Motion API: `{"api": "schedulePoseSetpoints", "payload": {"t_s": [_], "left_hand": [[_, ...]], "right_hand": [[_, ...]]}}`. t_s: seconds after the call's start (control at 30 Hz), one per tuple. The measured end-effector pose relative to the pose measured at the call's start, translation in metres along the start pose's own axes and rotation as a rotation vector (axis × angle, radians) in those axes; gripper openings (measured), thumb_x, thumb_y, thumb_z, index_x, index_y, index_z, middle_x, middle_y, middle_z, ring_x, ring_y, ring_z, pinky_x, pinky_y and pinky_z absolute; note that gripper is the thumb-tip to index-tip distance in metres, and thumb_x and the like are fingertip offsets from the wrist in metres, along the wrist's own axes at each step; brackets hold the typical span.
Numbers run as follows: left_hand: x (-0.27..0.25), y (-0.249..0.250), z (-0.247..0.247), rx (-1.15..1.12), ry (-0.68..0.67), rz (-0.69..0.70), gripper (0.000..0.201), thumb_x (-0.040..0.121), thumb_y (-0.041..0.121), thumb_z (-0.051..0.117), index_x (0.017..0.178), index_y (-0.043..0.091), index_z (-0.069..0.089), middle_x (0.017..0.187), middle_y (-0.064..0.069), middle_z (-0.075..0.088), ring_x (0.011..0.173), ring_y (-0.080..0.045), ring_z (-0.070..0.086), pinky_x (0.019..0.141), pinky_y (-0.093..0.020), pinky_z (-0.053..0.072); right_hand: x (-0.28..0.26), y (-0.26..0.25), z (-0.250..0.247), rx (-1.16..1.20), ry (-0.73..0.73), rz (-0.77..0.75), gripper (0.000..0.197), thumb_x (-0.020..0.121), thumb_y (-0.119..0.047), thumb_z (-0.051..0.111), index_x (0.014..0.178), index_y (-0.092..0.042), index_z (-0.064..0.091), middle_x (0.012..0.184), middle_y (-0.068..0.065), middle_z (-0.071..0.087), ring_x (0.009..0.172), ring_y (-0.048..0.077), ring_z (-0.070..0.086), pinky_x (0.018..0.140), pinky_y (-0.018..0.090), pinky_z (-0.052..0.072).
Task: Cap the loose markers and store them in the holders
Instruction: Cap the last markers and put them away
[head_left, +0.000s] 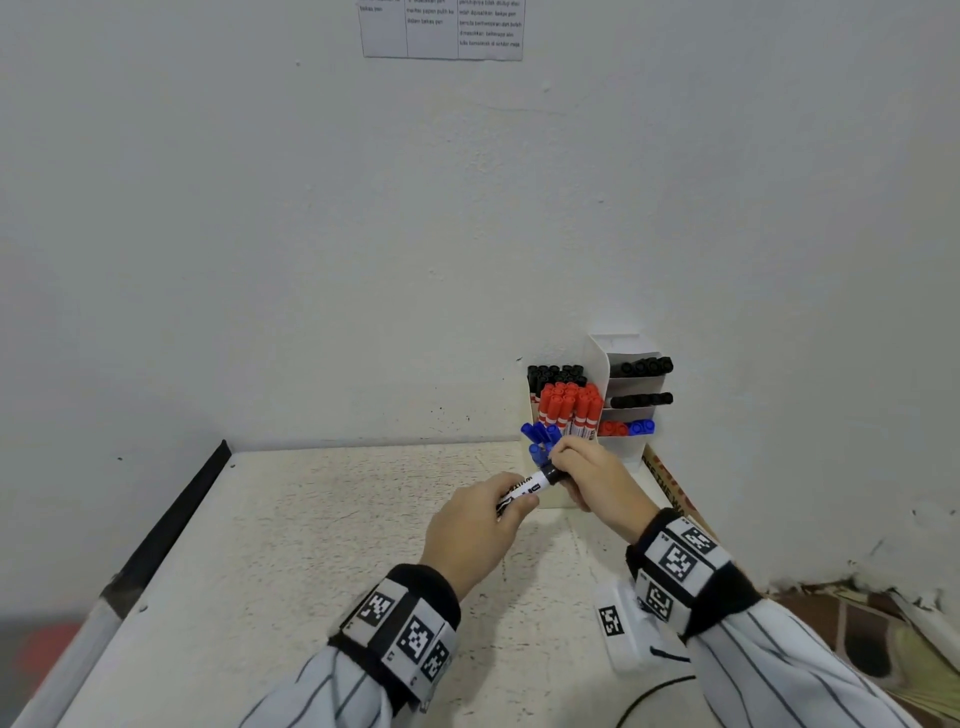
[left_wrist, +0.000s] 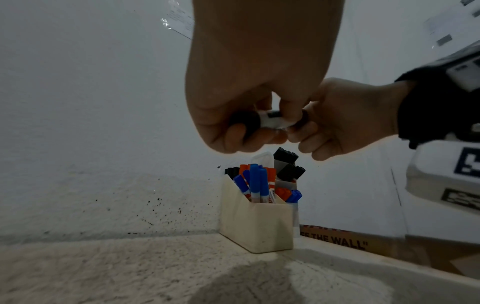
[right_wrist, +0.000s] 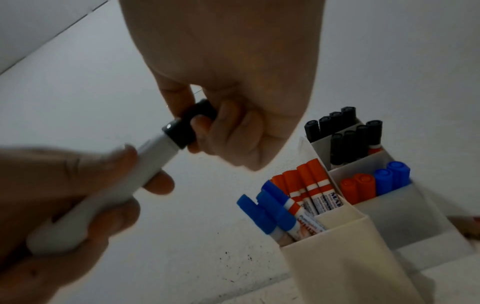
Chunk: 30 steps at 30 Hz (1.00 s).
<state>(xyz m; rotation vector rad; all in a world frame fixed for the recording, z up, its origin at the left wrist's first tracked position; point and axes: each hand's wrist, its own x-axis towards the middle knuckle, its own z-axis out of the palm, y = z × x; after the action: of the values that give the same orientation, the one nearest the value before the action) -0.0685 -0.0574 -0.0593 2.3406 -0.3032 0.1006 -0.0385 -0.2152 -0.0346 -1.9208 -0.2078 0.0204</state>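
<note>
A white marker (head_left: 524, 489) with a black cap (right_wrist: 191, 123) is held in the air between both hands, in front of the holders. My left hand (head_left: 480, 525) grips the white barrel (right_wrist: 109, 193). My right hand (head_left: 592, 478) pinches the black cap (head_left: 553, 475), which sits on the barrel's end. The cream holder (left_wrist: 255, 224) stands just behind the hands, packed with blue, red and black capped markers (right_wrist: 306, 185). To its right a white tiered holder (head_left: 623, 384) keeps black markers on two upper levels and red and blue ones below.
The holders stand in the back right corner of a speckled white table (head_left: 337, 545), against the wall. A cardboard box (left_wrist: 337, 240) with printed letters lies to the right of them. A black strip (head_left: 171, 525) runs along the table's left edge. A printed sheet (head_left: 441, 28) hangs on the wall.
</note>
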Motion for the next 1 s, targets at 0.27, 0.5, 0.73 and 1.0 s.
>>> {"api": "schedulePoseSetpoints", "payload": {"t_s": [0.27, 0.5, 0.73, 1.0], "left_hand": [[-0.005, 0.005, -0.003, -0.215, -0.079, -0.017, 0.030, 0.094, 0.047, 0.043, 0.077, 0.027, 0.057, 0.059, 0.010, 0.044, 0.054, -0.008, 0.041, 0.059, -0.028, 0.034], [-0.008, 0.017, -0.008, 0.184, 0.041, 0.030, 0.030, 0.093, 0.052, 0.040, 0.080, 0.030, 0.053, 0.056, 0.008, 0.045, 0.057, -0.010, 0.045, 0.048, -0.025, 0.029], [-0.009, 0.020, -0.013, 0.043, -0.014, 0.014, 0.035, 0.093, 0.048, 0.043, 0.082, 0.020, 0.059, 0.058, 0.007, 0.045, 0.056, -0.011, 0.042, 0.054, -0.026, 0.031], [-0.012, 0.026, -0.010, 0.342, 0.027, 0.111, 0.037, 0.093, 0.056, 0.033, 0.084, 0.027, 0.054, 0.054, 0.007, 0.039, 0.053, -0.010, 0.039, 0.046, -0.023, 0.025]], "right_hand": [[-0.005, 0.001, 0.007, -0.033, 0.065, -0.114, 0.031, 0.097, -0.019, 0.041, 0.072, -0.002, 0.047, 0.063, 0.005, 0.042, 0.055, 0.006, 0.040, 0.055, 0.023, 0.035], [-0.003, 0.004, 0.012, -0.168, 0.186, -0.083, 0.050, 0.099, -0.028, 0.034, 0.077, 0.012, 0.054, 0.076, 0.030, 0.054, 0.067, 0.030, 0.048, 0.066, 0.031, 0.043], [-0.011, -0.004, 0.017, -0.026, 0.235, -0.182, 0.035, 0.095, -0.009, 0.039, 0.060, -0.005, 0.041, 0.058, 0.008, 0.033, 0.052, 0.009, 0.028, 0.048, 0.020, 0.023], [-0.018, -0.006, 0.011, -0.086, 0.216, -0.147, 0.035, 0.095, -0.005, 0.035, 0.060, -0.011, 0.034, 0.055, 0.001, 0.030, 0.044, 0.004, 0.032, 0.044, 0.013, 0.028]]}}
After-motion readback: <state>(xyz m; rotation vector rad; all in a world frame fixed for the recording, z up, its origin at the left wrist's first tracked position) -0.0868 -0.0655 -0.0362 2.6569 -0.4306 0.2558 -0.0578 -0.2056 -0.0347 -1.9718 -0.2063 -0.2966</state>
